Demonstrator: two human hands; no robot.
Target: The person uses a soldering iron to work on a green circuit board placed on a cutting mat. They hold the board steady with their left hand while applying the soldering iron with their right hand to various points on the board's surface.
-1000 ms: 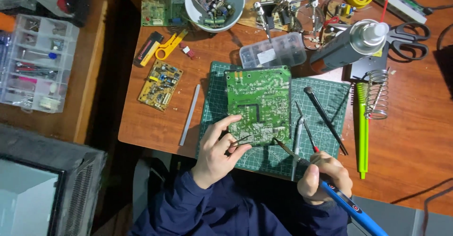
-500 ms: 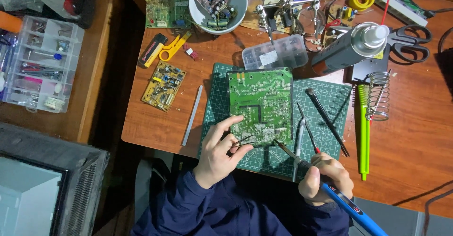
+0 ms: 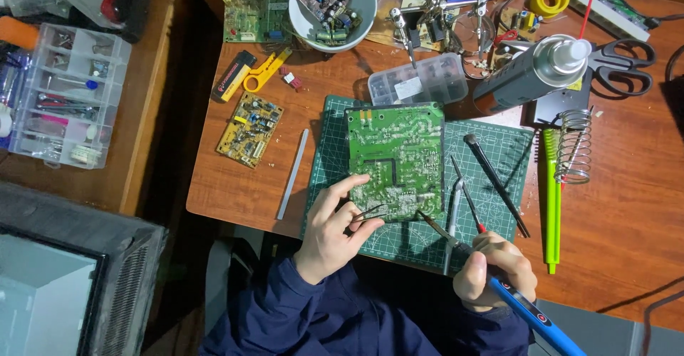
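Green rectangular circuit board (image 3: 396,158) lies solder-side up on green cutting mat (image 3: 491,185), near desk edge. Left hand (image 3: 335,222) pinches metal tweezers (image 3: 372,213) at board's near edge; right hand (image 3: 491,270) clamps blue-handled soldering iron (image 3: 524,310), tip angled to same spot.

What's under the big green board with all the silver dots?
The large green circuit board lies on a dark green gridded cutting mat, which shows all around it. The board hides whatever is directly beneath, including its own underside.
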